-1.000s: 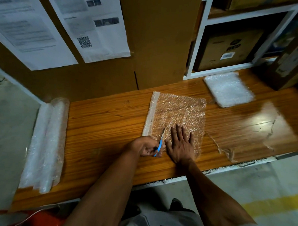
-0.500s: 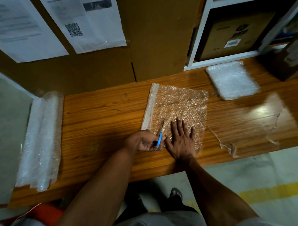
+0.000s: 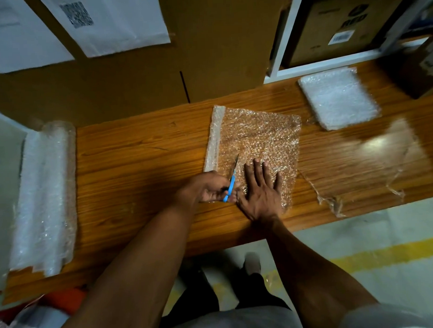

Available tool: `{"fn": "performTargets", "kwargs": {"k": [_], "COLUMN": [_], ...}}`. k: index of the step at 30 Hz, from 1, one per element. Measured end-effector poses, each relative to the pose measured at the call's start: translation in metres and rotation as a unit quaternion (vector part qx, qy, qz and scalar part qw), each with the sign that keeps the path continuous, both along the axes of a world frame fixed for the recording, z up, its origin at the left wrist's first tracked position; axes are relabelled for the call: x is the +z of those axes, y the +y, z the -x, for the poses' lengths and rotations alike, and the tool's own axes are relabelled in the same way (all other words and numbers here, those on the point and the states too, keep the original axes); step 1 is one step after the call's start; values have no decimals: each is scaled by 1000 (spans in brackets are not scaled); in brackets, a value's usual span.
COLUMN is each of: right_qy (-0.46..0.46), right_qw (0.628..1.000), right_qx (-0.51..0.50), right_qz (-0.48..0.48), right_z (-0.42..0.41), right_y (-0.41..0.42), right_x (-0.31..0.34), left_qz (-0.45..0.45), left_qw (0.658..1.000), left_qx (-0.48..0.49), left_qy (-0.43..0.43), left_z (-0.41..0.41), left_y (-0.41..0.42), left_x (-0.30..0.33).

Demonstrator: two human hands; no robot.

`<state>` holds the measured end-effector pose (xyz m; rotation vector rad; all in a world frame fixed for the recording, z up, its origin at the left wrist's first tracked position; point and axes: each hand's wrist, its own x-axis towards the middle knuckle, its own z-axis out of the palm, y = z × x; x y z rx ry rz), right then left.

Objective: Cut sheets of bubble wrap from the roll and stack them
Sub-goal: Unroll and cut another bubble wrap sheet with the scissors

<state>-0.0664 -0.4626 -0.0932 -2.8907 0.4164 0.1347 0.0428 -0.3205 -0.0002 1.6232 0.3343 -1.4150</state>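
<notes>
A clear bubble wrap sheet (image 3: 258, 135) lies flat in the middle of the wooden table (image 3: 141, 161), its left edge folded into a white strip. My left hand (image 3: 209, 188) grips blue-handled scissors (image 3: 232, 181) whose blades point up into the sheet's near left part. My right hand (image 3: 261, 189) presses flat on the sheet just right of the scissors, fingers spread. A stack of cut bubble wrap sheets (image 3: 338, 98) sits at the back right. The bubble wrap roll (image 3: 44, 194) lies along the table's left end.
A cardboard wall (image 3: 206, 53) with pinned papers stands behind the table. A white shelf (image 3: 329, 64) holds a cardboard box at the back right, and a dark box (image 3: 418, 68) sits at the far right. Peeling clear film (image 3: 334, 204) wrinkles on the table's right part.
The view has shifted slightly. Both hands stay at the sheet's near edge, the scissors' blades still in the bubble wrap.
</notes>
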Motion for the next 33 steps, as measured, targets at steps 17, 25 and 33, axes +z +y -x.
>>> {"fn": "performTargets", "kwargs": {"k": [17,25,33], "right_qy": [11,1,6], "right_qw": [1000,1000,999], "right_qx": [-5,-17,-22], "right_qz": [-21,-21,-27], "right_z": [-2,-3,-5], "right_y": [-2,-2,-1], "right_x": [6,4,7], "left_qz": [50,49,14], "left_qw": [997,998,999], "left_qx": [4,4,43], "left_qy": [51,33,-23], "left_z": [-23,-35,-29], "left_y": [2,-9,-17], "left_x": [-20,-19,-30]}}
